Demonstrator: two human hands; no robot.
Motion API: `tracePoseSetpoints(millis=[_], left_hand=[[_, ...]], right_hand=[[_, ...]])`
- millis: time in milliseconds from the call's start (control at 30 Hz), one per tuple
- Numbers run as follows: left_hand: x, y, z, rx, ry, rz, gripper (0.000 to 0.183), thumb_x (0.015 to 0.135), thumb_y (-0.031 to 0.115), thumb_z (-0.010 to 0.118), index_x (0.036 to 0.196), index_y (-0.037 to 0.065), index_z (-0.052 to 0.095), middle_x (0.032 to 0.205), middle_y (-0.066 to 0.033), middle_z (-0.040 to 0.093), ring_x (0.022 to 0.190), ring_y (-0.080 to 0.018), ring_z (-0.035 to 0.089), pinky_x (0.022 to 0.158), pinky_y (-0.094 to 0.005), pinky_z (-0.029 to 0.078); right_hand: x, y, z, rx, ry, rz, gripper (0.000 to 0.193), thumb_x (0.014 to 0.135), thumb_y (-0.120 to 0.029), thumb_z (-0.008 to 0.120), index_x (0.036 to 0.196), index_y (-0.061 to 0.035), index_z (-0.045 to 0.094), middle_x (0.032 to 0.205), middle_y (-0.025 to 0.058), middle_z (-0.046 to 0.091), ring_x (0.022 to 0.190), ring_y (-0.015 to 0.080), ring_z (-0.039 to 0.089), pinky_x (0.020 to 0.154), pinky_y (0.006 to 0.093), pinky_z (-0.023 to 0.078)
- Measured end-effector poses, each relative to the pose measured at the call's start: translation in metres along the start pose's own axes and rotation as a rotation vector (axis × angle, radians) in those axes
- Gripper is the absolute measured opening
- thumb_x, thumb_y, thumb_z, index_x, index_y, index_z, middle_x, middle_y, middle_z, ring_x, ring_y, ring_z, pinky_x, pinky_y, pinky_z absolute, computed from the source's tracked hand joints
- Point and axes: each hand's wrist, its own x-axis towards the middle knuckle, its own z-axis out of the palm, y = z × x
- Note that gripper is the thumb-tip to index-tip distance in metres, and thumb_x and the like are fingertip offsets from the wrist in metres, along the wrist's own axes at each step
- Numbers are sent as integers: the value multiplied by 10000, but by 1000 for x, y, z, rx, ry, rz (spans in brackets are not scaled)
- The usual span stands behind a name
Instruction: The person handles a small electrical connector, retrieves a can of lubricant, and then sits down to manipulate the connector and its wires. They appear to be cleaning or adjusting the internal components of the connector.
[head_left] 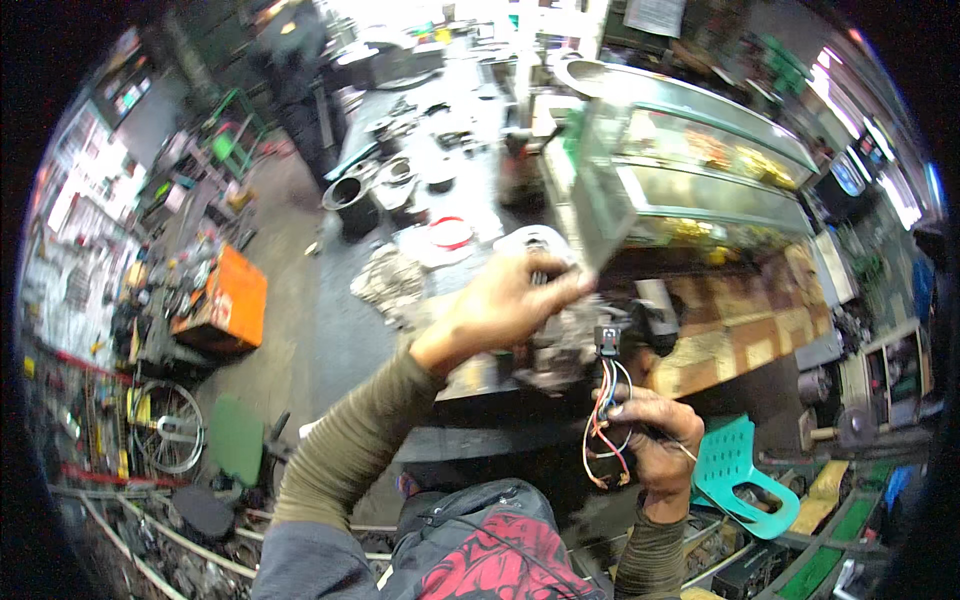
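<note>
My right hand, low on the right, is closed on a bundle of thin coloured wires. A small black plug connector tops the bundle, standing above my fingers, and loose wire ends hang beneath. Over the near end of the workbench, my left hand has its fingers bent toward the thumb; motion blurs the tips, and anything between them cannot be made out. Just beyond it lies a round light-metal part. A greyish metal assembly sits beneath and right of that hand, partly hidden by it.
The dark workbench carries a crumpled rag, a red ring, a dark cylinder and several metal parts. A glass display case stands right. A teal plastic chair is near my right arm; an orange box stands left.
</note>
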Motion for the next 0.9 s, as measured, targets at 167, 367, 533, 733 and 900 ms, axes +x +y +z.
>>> tracePoseSetpoints(millis=[167, 367, 533, 733, 900], left_hand=[[-235, -29, -123, -842, -32, -508, 466, 984, 356, 667, 1324, 39, 624, 825, 46, 600, 607, -21, 487, 502, -202, 383], [-414, -48, -240, -255, 522, -333, 385, 780, 100, 839, 1132, 12, 712, 950, -52, 705, 869, -140, 654, 785, -303, 530], [-494, -55, -317, 136, 709, -338, 386, 731, 86, 859, 1092, 33, 732, 886, -89, 689, 787, -207, 652, 714, -326, 514], [-536, -111, -395, 36, 724, -498, 382, 787, 129, 841, 1128, 11, 713, 964, -106, 705, 860, -189, 661, 791, -331, 524], [-576, -223, -464, -228, 677, -747, 365, 865, 246, 772, 1098, -24, 696, 949, -118, 716, 847, -169, 646, 793, -333, 520]], right_hand=[[1, 12, 208, 141, -333, 42, 330, 682, 123, 719, 985, -6, 742, 1100, 222, 733, 990, 305, 739, 868, 374, 590], [-1, 40, 428, 75, -621, 71, 457, 656, 160, 527, 1027, 0, 742, 1167, 188, 720, 1056, 292, 705, 938, 351, 530], [28, 35, 542, 99, -718, 172, 400, 713, 132, 532, 1044, 16, 725, 1195, 183, 709, 1083, 303, 695, 964, 364, 516], [67, 87, 645, -134, -847, 440, 236, 870, 21, 593, 1089, 45, 677, 971, 180, 730, 919, 284, 717, 850, 346, 537], [65, 217, 714, -378, -803, 511, 265, 875, -136, 656, 1077, 34, 673, 975, 230, 717, 870, 313, 693, 799, 398, 523]])
